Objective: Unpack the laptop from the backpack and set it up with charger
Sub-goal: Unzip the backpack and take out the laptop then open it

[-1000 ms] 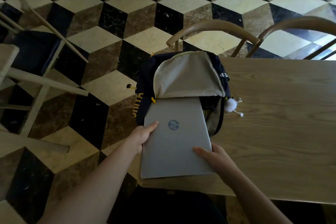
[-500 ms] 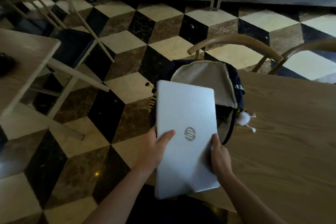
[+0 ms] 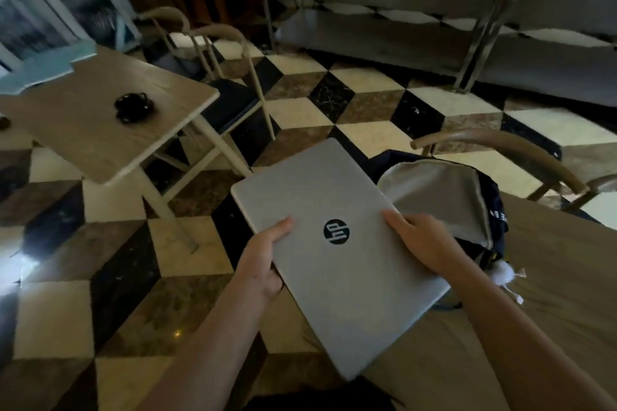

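Laptop (image 3: 337,253) closed, gripped by both hands: left hand (image 3: 263,260) thumb on lid, right hand (image 3: 424,243) curled over opposite edge; backpack (image 3: 467,207) open just beyond right fingers.

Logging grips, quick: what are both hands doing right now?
Left hand: grips the left edge of the closed laptop, thumb on top.
Right hand: holds the laptop's right edge, fingers over the lid.
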